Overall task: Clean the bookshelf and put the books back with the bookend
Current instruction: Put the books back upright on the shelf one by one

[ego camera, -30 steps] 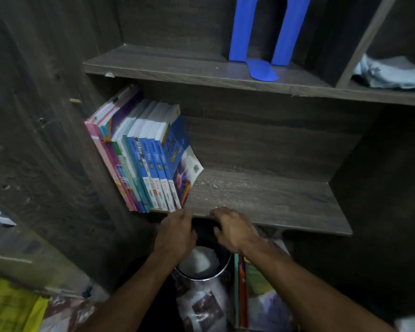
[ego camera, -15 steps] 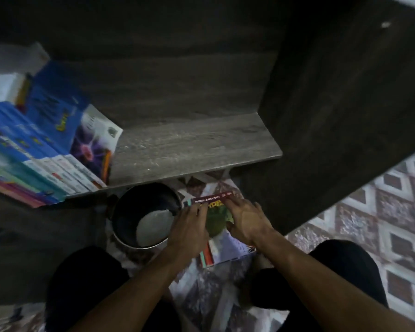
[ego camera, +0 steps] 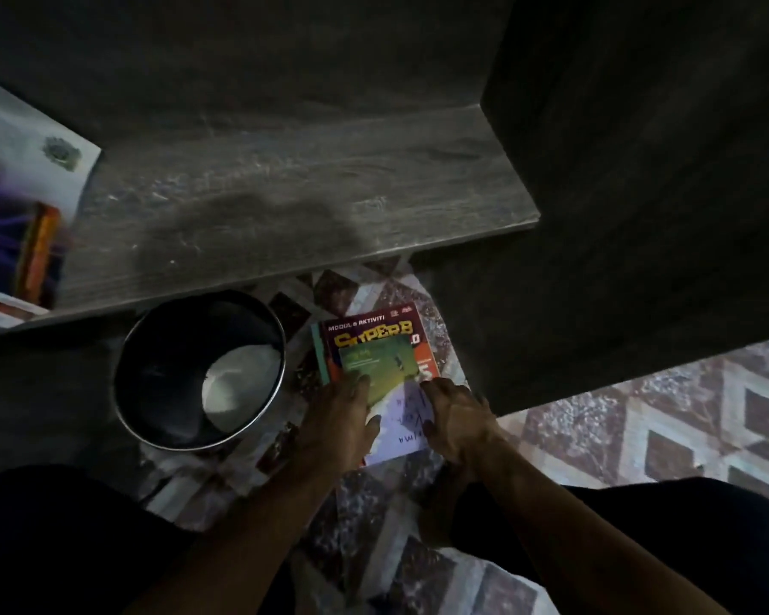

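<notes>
A small pile of books point(ego camera: 376, 352) lies flat on the patterned floor below the shelf; the top one has a dark red cover with yellow lettering and a green picture. My left hand point(ego camera: 338, 419) rests on the pile's near left corner, fingers curled over its edge. At the near right side my right hand point(ego camera: 456, 417) presses on the white lower part of the cover. The grey wooden shelf board point(ego camera: 294, 188) above is bare on its right. Leaning books point(ego camera: 14, 206) show at the far left of the shelf. The bookend is out of view.
A round dark metal bucket point(ego camera: 198, 370) with something white inside stands on the floor left of the pile. The cabinet's dark side panel point(ego camera: 640, 193) rises on the right. Tiled floor point(ego camera: 684, 428) extends to the right. My dark-clothed knees fill the bottom corners.
My view has dropped from the shelves to the floor. Both hands left the shelf edge, went down to the pile of books and now lie closer on it.
</notes>
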